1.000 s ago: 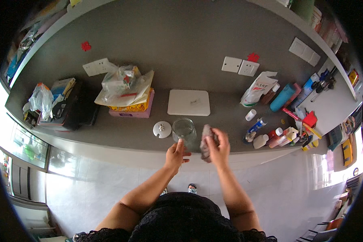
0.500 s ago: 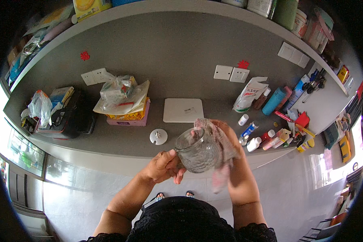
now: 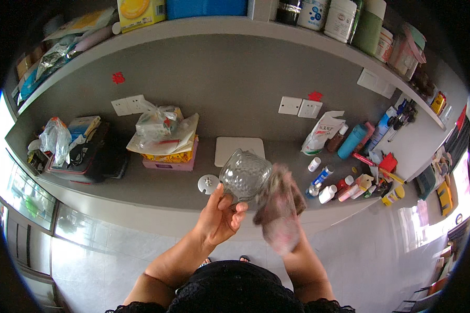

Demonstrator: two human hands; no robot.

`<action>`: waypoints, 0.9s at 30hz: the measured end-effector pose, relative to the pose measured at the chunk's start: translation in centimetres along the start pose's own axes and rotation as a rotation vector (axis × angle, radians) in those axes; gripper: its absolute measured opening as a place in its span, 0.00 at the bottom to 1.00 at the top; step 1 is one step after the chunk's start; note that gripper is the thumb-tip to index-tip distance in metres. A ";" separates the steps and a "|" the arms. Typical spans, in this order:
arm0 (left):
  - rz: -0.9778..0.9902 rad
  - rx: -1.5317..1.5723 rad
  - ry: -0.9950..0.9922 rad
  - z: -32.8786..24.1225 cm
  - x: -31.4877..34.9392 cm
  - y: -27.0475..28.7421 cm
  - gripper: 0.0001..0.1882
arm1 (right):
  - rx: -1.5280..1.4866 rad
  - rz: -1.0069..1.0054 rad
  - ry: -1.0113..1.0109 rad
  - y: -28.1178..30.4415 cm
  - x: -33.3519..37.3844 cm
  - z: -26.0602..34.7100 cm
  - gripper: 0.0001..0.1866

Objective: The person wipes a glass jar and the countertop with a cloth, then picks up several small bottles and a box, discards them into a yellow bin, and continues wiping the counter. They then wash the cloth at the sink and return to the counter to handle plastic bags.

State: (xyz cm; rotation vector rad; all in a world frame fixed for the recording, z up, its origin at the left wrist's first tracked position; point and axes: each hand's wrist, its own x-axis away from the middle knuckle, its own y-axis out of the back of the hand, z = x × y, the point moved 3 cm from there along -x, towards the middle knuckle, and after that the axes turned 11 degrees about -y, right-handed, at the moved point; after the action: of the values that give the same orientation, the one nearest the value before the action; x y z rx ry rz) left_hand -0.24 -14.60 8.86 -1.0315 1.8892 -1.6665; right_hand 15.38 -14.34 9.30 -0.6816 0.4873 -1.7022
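Observation:
Above the counter's front edge, my left hand (image 3: 218, 218) is closed on a clear glass jar (image 3: 244, 175) with a dimpled surface, thumb and fingers gripping its lower left side. The jar is tilted. A greyish-pink cloth (image 3: 281, 216) hangs right beside it, blurred by motion. It drapes over my right hand (image 3: 296, 244), which holds it; the fingers are hidden. Whether the cloth touches the jar, I cannot tell. Just left of the jar, a round white lid (image 3: 208, 184) with a small ornate knob lies on the counter.
A flat white board (image 3: 224, 147) lies behind the jar. Left of it, a pink box (image 3: 169, 163) carries papers and plastic bags, and a black case (image 3: 81, 159) stands farther left. Several bottles, including a blue one (image 3: 352, 141), crowd the right side. A shelf (image 3: 203, 26) overhangs the back.
The jar has turned over in my left hand and moved slightly up and left. My right hand and the cloth have swung lower, away from the jar's right side.

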 end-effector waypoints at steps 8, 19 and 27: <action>-0.061 -0.348 -0.417 0.6 -0.1 -3.6 0.23 | 0.295 0.052 0.437 -3.4 1.3 -0.7 0.31; 0.102 -1.390 -0.963 0.1 -0.4 -1.5 0.20 | 0.976 -0.248 0.964 -3.7 3.9 1.4 0.25; 0.126 -1.641 -1.160 -2.5 0.0 -2.0 0.17 | 1.001 -0.047 0.753 -1.6 3.4 0.4 0.18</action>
State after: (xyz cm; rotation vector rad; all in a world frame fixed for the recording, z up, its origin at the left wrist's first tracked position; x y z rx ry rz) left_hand -1.56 -12.93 11.33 -1.6527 1.9206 0.9382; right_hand 13.99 -17.30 11.23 0.6931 0.0635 -1.9282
